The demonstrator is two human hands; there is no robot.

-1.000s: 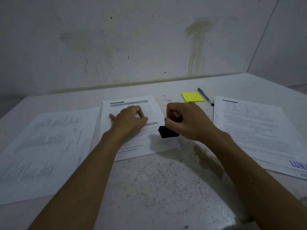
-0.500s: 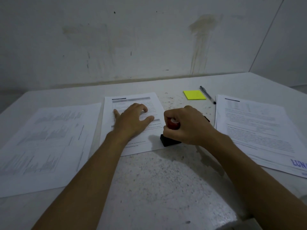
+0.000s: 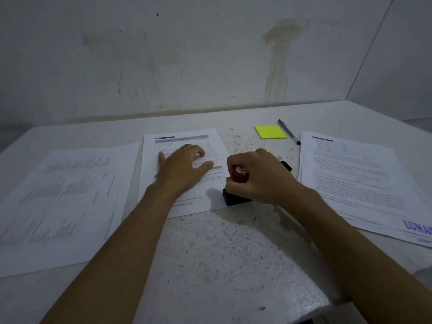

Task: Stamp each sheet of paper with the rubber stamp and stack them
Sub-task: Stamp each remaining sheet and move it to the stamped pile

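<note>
My right grip (image 3: 259, 176) clenches the stamp (image 3: 237, 183), pressed on the middle sheet (image 3: 187, 141) at its near right corner; my left grip (image 3: 182, 167) rests flat, released. Next, I'd lift straight up.

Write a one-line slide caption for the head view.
Right hand presses the rubber stamp onto the middle sheet's lower right corner while the left hand holds it flat.

Yellow sticky note pad (image 3: 270, 132) sits on the speckled table (image 3: 222, 253), pen (image 3: 289, 131) just right of the pad, stained wall (image 3: 187, 54) behind it.
</note>
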